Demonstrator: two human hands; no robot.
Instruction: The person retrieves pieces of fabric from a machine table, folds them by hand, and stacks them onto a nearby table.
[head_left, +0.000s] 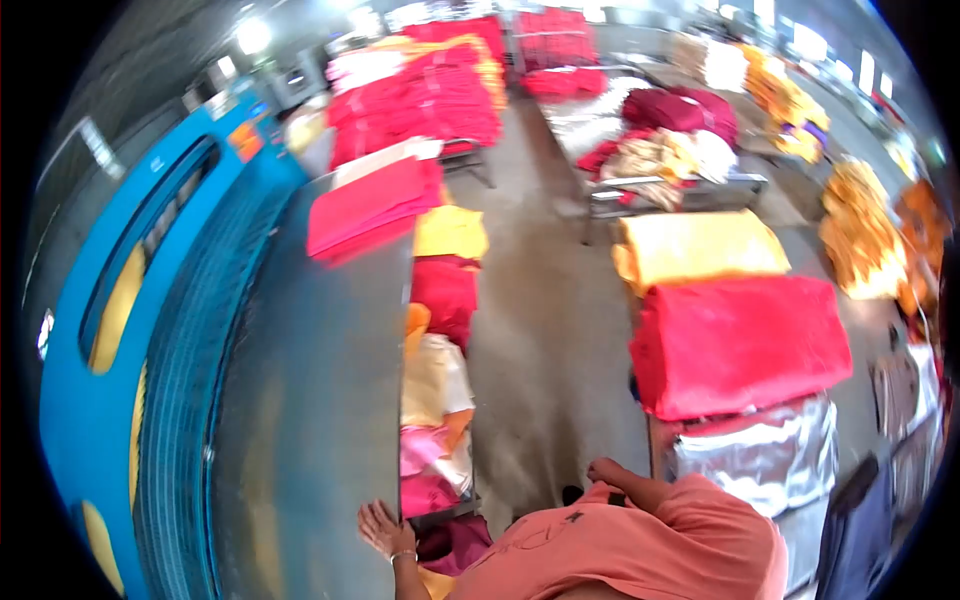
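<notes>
My left hand (383, 530) lies at the near edge of the long grey table (320, 380), its fingers spread and holding nothing. Just beside it, below the table's edge, is a dark maroon cloth (455, 545). My right hand (605, 470) hangs in front of my body over the aisle, with its fingers curled in. Nothing shows in it. On the far end of the grey table lies a folded red cloth (370, 212), somewhat blurred.
A blue machine (75, 400) runs along the table's left side. Folded yellow (450, 232) and pink (425, 450) cloths line its right side. Beyond the aisle (545, 300), a large red cloth bundle (740, 345) sits on a silvery wrapped stack (760, 455). Red cloth piles (420, 105) stand farther back.
</notes>
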